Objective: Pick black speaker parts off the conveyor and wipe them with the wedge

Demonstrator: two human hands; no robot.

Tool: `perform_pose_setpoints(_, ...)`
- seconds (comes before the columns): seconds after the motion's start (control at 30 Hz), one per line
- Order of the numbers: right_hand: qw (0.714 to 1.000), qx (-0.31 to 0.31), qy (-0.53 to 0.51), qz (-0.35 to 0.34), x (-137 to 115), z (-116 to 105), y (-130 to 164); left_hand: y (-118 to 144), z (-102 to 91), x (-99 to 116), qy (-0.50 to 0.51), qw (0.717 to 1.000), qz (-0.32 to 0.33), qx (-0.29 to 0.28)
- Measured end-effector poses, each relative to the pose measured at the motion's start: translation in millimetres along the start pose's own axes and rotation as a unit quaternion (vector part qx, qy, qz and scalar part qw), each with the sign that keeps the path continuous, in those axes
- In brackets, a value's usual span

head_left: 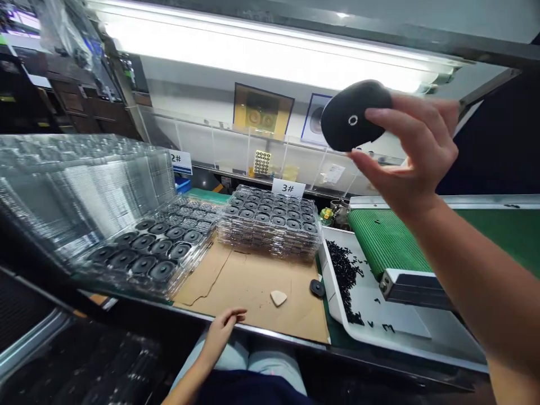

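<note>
My right hand is raised at the upper right, in front of the lamp. Its thumb and fingers pinch the edge of a flat, black, rounded part, which has a small pale ring near its middle. Down at the front edge of the bench rests my left hand, loosely curled, fingers partly apart and nothing visible in it. Just beyond it lies a brown cardboard sheet. On the sheet are a small cream-coloured, rounded-triangular piece and, by its right edge, another black round part.
Stacked clear trays of black parts stand at the back by a "3#" sign. More filled trays and tall nested clear trays occupy the left. A white bin with small black pieces sits right, beside a green conveyor belt.
</note>
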State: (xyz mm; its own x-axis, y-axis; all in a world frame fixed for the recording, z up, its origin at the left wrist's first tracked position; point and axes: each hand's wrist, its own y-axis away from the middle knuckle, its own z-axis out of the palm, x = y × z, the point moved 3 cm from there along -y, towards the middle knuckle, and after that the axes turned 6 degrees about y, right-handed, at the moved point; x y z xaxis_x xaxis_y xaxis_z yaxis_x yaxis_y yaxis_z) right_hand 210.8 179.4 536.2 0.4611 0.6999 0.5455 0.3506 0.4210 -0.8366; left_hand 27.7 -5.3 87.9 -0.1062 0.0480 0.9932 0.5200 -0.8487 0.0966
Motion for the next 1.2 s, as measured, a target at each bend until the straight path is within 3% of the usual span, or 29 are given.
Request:
perform_pose_setpoints(0.1, 0.995, -0.031, -0.096, -0.027, -45, -3, 16, 5, 8.8, 40, 0.095, 0.993, -0.031, -0.059)
perform_pose_setpoints(0.2, 0.957, -0.109, -0.252, -0.094, -103, -9, 46, 19, 17.4, 79, 0.203, 0.969, -0.066, -0.124)
perform_pose_setpoints(0.27, 0.915, -0.161, -0.357, -0.100, -139, -13, 70, 32, 26.3, 103, 0.370, 0.890, -0.107, -0.243)
perform_pose_setpoints(0.33, 0.869, -0.199, -0.449, -0.066, -169, -14, 94, 39, 29.3, 119, 0.456, 0.827, -0.131, -0.303)
perform_pose_setpoints(0.43, 0.794, -0.252, -0.553, 0.012, -200, -8, 127, 39, 27.7, 123, 0.483, 0.799, -0.161, -0.320)
perform_pose_setpoints(0.63, 0.669, -0.316, -0.654, 0.158, -231, 14, 177, 31, 21.0, 97, 0.489, 0.755, -0.251, -0.357)
perform_pose_setpoints(0.8, 0.586, -0.367, -0.678, 0.248, -253, 28, 205, 22, 6.9, 76, 0.490, 0.762, -0.269, -0.327)
perform_pose_setpoints(1.0, 0.530, -0.418, -0.667, 0.315, -263, 27, 227, 21, -11.2, 64, 0.516, 0.756, -0.284, -0.286)
perform_pose_setpoints(1.07, 0.529, -0.437, -0.598, 0.413, -255, 29, 250, 19, -17.3, 64, 0.538, 0.754, -0.278, -0.254)
perform_pose_setpoints(1.13, 0.546, -0.486, -0.461, 0.504, -249, 35, 286, 17, -23.8, 65, 0.546, 0.769, -0.271, -0.194)
perform_pose_setpoints(1.2, 0.572, -0.560, -0.322, 0.505, -254, 42, 324, 14, -30.7, 65, 0.535, 0.794, -0.265, -0.112)
